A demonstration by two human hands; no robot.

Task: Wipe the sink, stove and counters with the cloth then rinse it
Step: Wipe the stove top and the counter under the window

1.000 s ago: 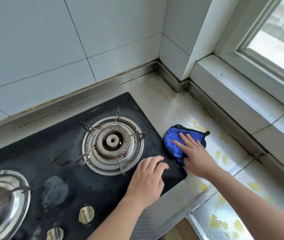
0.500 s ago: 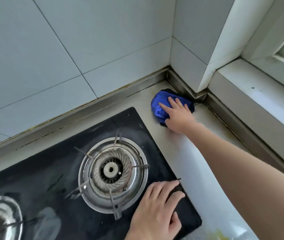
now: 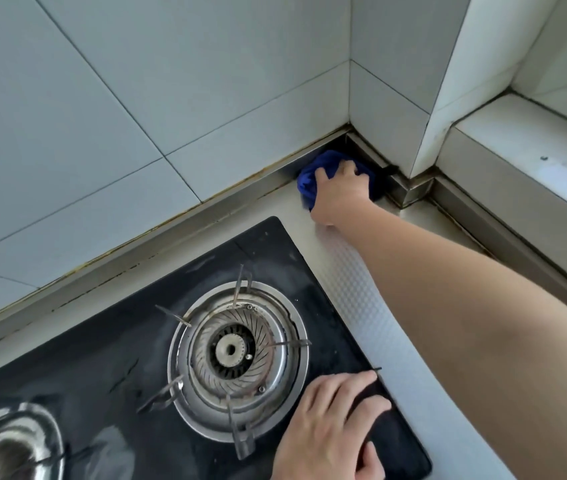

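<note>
Presently right hand (image 3: 339, 192) is pressing the bunched cloth (image 3: 313, 174) into the desk (image 3: 354, 258) corner beyond the stove (image 3: 119, 368); left hand (image 3: 330, 427) is resting spread on the stove's near corner.

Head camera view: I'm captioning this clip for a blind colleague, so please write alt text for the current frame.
A person's right hand presses a blue cloth into the back corner of the counter, where the tiled walls meet. The left hand rests flat on the black glass stove, beside its right-hand gas burner.
</note>
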